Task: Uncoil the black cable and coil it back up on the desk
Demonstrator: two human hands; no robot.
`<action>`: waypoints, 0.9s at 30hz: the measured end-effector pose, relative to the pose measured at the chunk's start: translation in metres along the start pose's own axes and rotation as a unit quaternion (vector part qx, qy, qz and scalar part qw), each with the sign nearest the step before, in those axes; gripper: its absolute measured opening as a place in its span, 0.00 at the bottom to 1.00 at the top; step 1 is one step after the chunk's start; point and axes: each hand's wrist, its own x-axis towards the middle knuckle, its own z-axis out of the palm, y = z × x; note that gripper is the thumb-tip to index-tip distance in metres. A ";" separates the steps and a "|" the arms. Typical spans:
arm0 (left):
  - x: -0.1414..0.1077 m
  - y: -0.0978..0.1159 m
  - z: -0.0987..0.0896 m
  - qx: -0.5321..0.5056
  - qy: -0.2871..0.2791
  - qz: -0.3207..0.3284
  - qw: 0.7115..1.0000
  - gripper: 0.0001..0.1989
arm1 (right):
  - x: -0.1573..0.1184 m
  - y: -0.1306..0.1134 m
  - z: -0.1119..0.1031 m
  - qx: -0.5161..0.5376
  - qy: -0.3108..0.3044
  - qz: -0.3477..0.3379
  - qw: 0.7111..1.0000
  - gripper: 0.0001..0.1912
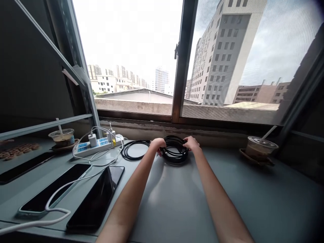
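Note:
A thick coil of black cable (174, 158) is at the back of the grey tabletop, close below the window. My left hand (158, 145) grips the coil's left side, thumb on top and fingers curled under it. On the coil's right side, my right hand (192, 143) pinches the cable between thumb and fingers. The fingertips of both hands are partly hidden by the cable. A second, thinner black cable coil (126, 156) lies flat just left of my left hand, partly covered by my left wrist.
A white power strip (101, 145) with chargers and a trailing white cable (60, 189) is at the left. Phones, including a black one (97, 199), lie nearby. Drink cups stand at far left (62, 137) and right (260, 148). A metal frame (87, 84) rises at left.

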 end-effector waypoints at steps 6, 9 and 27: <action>-0.012 -0.002 -0.003 0.006 0.065 -0.025 0.998 0.16 | 0.001 0.002 0.005 0.001 -0.016 0.014 1.000 0.19; -0.022 0.000 -0.011 0.013 0.129 -0.006 0.992 0.19 | 0.000 0.000 0.004 0.026 -0.002 0.017 1.000 0.18; -0.137 0.090 0.023 -0.027 0.395 0.342 0.852 0.10 | -0.131 -0.068 -0.153 0.343 0.261 -0.369 0.823 0.09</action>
